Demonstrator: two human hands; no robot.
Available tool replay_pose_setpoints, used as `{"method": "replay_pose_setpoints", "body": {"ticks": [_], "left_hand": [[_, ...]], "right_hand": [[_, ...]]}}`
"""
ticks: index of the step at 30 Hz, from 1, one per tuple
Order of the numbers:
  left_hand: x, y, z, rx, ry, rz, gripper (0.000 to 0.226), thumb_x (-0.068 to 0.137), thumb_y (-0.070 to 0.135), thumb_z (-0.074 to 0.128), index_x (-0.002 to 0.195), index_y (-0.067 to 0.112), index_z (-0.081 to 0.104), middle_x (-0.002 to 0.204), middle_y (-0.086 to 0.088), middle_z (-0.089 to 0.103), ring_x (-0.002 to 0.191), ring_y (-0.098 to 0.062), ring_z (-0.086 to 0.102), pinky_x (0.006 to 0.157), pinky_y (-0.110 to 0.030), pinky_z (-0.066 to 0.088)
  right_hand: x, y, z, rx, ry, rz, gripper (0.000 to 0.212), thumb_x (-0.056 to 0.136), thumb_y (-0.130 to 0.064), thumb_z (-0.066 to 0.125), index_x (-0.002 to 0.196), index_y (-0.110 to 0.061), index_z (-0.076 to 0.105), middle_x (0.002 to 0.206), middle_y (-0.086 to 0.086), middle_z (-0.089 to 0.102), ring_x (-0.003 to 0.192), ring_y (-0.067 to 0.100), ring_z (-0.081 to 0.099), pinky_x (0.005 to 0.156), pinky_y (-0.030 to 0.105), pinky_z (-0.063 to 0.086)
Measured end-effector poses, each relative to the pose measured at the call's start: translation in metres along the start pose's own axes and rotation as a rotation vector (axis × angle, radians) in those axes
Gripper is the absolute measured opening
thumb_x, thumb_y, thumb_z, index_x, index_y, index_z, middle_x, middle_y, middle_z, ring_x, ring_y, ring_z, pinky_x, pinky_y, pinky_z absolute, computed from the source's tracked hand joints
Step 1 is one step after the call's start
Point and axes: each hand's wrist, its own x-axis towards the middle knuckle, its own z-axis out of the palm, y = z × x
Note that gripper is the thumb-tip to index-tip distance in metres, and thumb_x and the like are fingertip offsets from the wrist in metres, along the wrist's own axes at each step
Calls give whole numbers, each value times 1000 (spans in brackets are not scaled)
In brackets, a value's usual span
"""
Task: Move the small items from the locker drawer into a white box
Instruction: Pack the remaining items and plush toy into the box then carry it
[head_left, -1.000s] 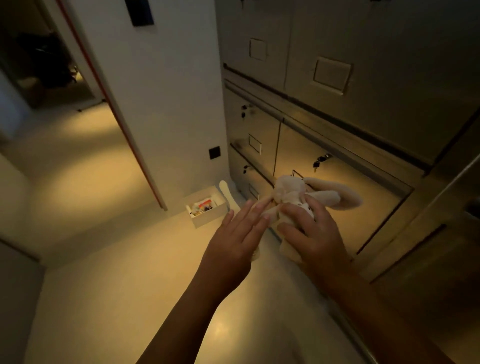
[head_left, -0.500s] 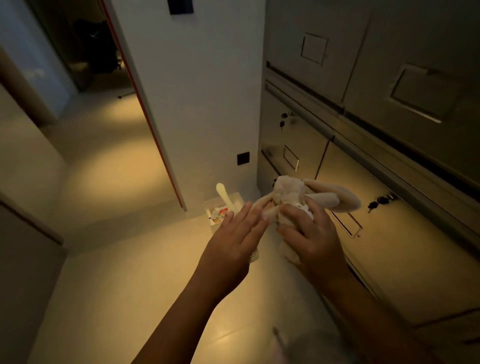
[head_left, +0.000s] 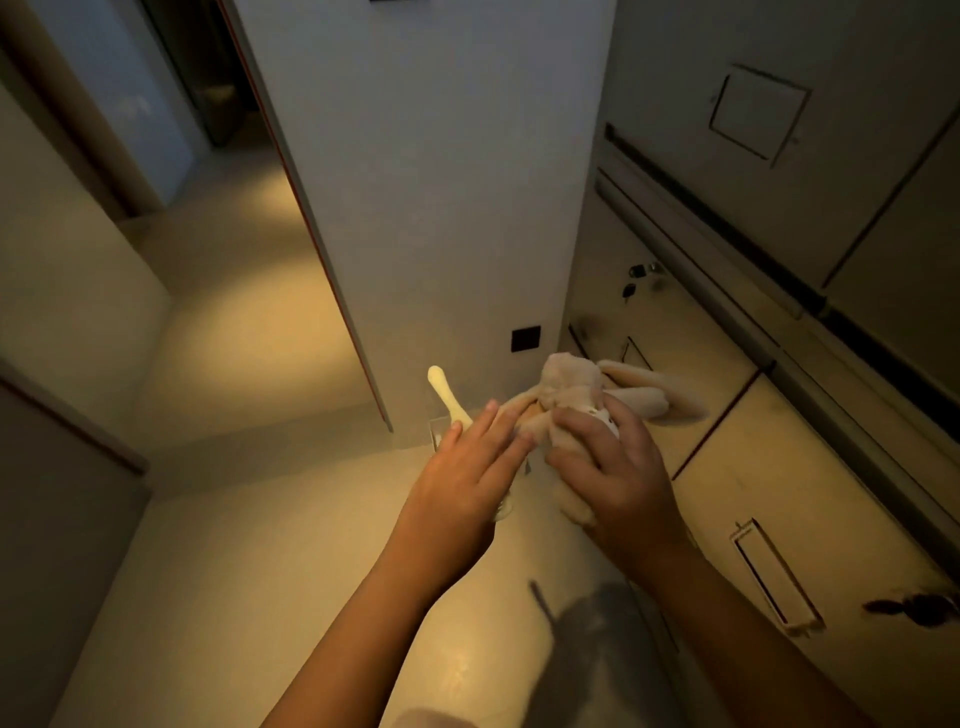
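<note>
The right hand (head_left: 615, 470) clenches a fuzzy, floppy-eared cream plush (head_left: 569, 382) in mid-air, left of the smooth metal lockers (head_left: 810, 493). The left hand (head_left: 462, 480) lays straight fingers on it. Whether it grips the glossy spoon (head_left: 442, 391) underneath, I cannot tell.

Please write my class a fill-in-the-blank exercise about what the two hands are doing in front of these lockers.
1. The right hand grips a cream plush toy with long, floppy ____.
2. The left hand touches the toy with ____ fingers.
3. A cream stick pokes out from under the ____ hand.
4. The lockers stand on the person's ____ side.

Missing words: ears; straight; left; right.
</note>
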Motion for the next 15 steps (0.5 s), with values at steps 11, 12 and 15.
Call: {"method": "replay_pose_setpoints", "body": {"ticks": [11,12,15], "left_hand": [[76,-166,17,-13,-19,15,68,53,-26,69,117,-7,58,125,-27,53,117,-47,46,92,-60,36],[85,-180,17,-7,-17,17,67,53,-26,68,117,-8,58,125,-28,52,117,-48,45,91,-61,36],[109,-215,27,10,-33,19,67,54,-27,67,117,-8,58,125,-30,52,117,-50,44,91,-62,35]], "right_hand": [[113,12,121,31,-109,78,14,78,-18,66,82,-6,71,111,17,65,112,47,49,80,58,47],[123,14,131,39,-107,83,16,78,-19,64,82,-6,71,111,17,65,114,45,46,82,58,46],[149,26,163,55,-95,91,21,79,-21,57,81,-6,71,111,17,65,116,39,37,84,60,43]]}}
